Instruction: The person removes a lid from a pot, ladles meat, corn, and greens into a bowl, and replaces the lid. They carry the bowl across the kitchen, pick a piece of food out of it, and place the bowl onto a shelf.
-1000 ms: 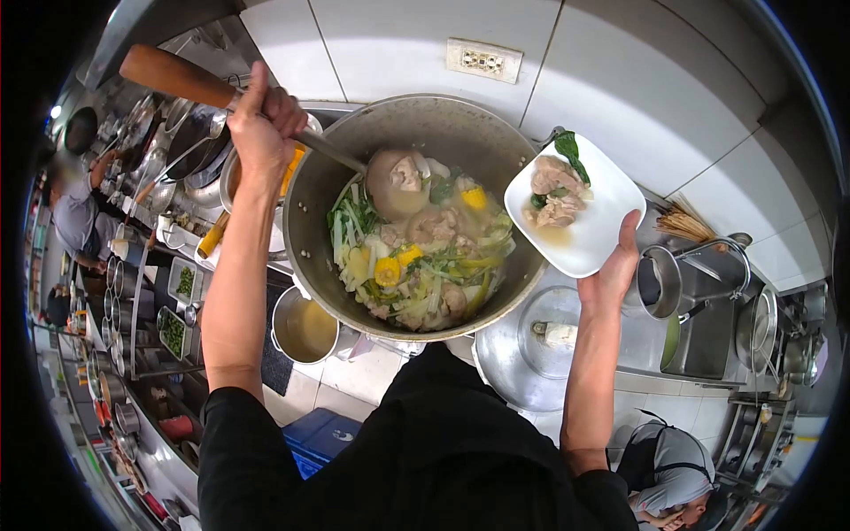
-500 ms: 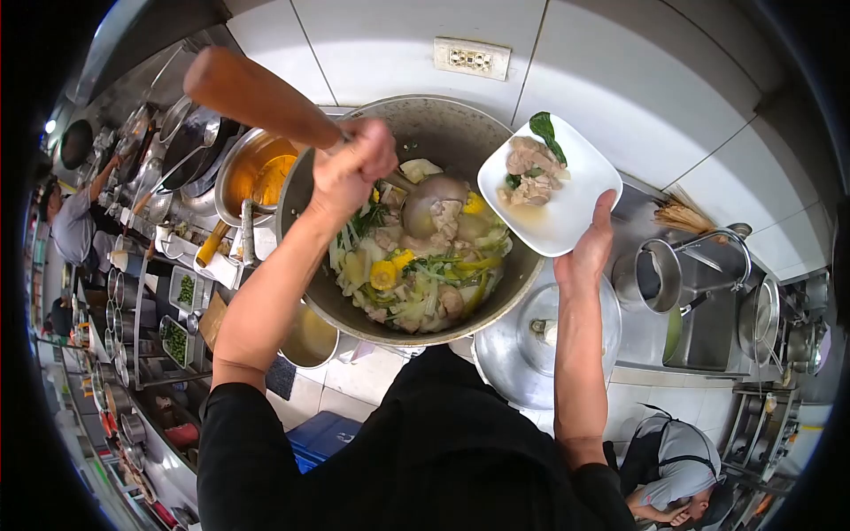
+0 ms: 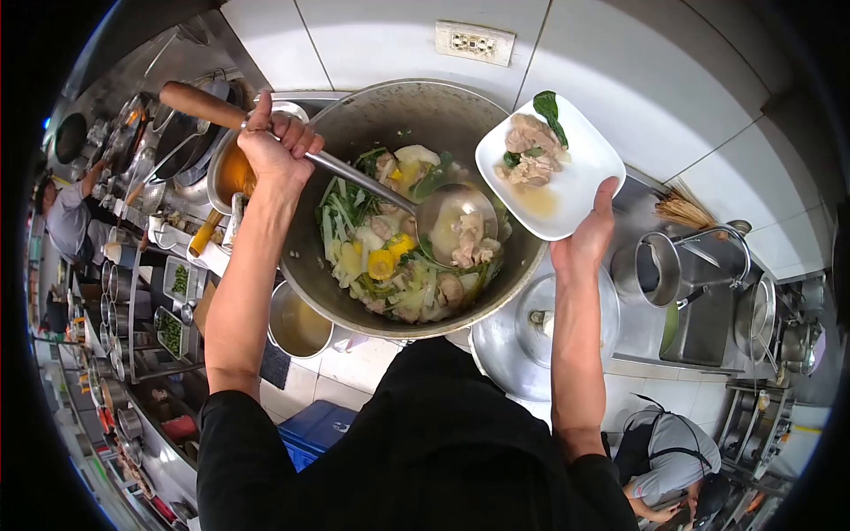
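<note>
My left hand [image 3: 276, 149] is closed around the handle of a ladle [image 3: 365, 183] with a wooden grip and a metal shaft. The ladle's bowl, with pieces of meat and some broth in it, is low in a large metal pot [image 3: 301, 257], over the stew [image 3: 412, 288] of meat, corn, greens and cut vegetables. Beside the pot's right rim, my right hand [image 3: 586, 232] grips the near edge of a white square plate [image 3: 595, 173], thumb on top. Meat pieces [image 3: 534, 150], a dark green leaf and a little broth lie on that plate, which is slightly tilted.
A large metal lid [image 3: 575, 341] lies at the pot's lower right. Farther right is a sink [image 3: 708, 332] with a small pot [image 3: 660, 265]. A basin of orange liquid [image 3: 232, 181] and a pot of broth [image 3: 301, 323] stand left. One person [image 3: 664, 451] bends at lower right, another [image 3: 71, 217] stands far left.
My left hand has moved left and slightly up, and the ladle lies more slanted, its bowl farther right with meat in it. The plate has risen slightly.
</note>
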Demonstrator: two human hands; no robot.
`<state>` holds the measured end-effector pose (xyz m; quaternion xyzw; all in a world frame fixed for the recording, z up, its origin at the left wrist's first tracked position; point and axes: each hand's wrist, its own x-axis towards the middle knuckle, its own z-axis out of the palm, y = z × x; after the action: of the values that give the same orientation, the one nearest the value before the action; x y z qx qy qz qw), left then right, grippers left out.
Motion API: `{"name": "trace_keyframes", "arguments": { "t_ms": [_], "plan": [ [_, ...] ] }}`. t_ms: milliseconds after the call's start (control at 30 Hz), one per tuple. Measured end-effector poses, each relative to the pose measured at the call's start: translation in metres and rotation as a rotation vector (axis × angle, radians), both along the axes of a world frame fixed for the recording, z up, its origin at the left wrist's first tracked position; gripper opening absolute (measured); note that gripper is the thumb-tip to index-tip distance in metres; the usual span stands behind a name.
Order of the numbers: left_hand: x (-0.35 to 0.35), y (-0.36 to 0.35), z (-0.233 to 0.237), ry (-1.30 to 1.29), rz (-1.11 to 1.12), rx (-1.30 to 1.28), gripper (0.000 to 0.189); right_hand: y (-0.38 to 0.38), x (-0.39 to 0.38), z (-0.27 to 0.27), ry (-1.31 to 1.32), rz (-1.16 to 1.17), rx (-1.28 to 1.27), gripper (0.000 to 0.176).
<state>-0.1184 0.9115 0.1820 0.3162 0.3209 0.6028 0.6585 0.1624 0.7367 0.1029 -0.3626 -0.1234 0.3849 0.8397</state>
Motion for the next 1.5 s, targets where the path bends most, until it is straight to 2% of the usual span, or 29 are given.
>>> {"name": "trace_keyframes", "arguments": {
  "t_ms": [333, 667, 933, 1133, 1233, 1500],
  "plan": [
    [-0.039, -0.012, 0.050, -0.032, 0.021, 0.140, 0.051, -0.011, 0.003, 0.008, -0.002, 0.000, -0.020, 0.053],
    [-0.088, -0.030, 0.136, -0.025, 0.248, 0.247, 0.049, -0.023, -0.010, 0.022, -0.016, 0.093, -0.051, 0.060],
    [-0.109, -0.041, 0.186, -0.076, 0.159, 0.399, 0.049, -0.004, -0.051, 0.023, 0.094, 0.164, -0.149, 0.064],
    [-0.073, -0.068, 0.182, -0.072, 0.134, 0.490, 0.050, 0.012, -0.072, 0.007, 0.209, 0.303, -0.143, 0.057],
    [-0.062, -0.078, 0.171, -0.078, -0.023, 0.594, 0.051, 0.012, -0.074, 0.004, 0.182, 0.357, -0.130, 0.062],
    [-0.049, -0.082, 0.161, -0.097, -0.145, 0.710, 0.051, 0.010, -0.076, 0.004, 0.171, 0.358, -0.141, 0.059]
  ]
}}
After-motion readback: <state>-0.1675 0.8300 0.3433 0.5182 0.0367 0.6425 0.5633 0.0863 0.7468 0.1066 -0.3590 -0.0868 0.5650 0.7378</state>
